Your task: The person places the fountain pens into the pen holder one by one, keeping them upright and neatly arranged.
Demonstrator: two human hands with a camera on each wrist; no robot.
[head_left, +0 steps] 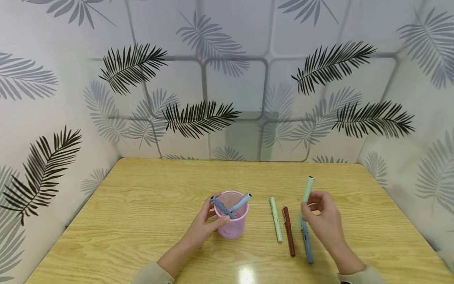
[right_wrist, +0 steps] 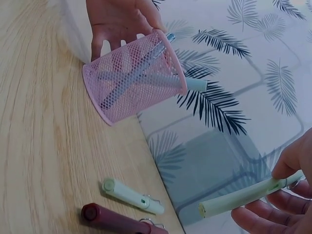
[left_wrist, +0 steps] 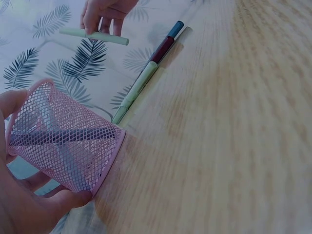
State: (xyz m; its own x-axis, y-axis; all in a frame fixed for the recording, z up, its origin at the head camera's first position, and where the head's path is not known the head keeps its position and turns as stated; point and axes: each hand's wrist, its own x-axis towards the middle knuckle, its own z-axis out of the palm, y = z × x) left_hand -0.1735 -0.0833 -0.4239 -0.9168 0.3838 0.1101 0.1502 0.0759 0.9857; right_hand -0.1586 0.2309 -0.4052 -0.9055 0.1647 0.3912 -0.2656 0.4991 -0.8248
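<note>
My left hand (head_left: 203, 228) holds a pink mesh pen holder (head_left: 232, 229), its fingers and thumb round the side. The holder stands upright on the table. Inside it a dark blue pen (head_left: 219, 204) and a light blue pen (head_left: 242, 202) lean across each other. To the right, my right hand (head_left: 325, 221) pinches a light green pen (right_wrist: 239, 199) between thumb and fingers, raised above the table. Below and beside that hand lie a blue pen (head_left: 307, 246), a dark red pen (head_left: 289, 232) and another light green pen (head_left: 276, 220), side by side.
The wooden table (head_left: 142, 197) reaches back to a wall covering (head_left: 234, 134) with a leaf pattern, which also runs along both sides. A bright light reflection shows near the table's front.
</note>
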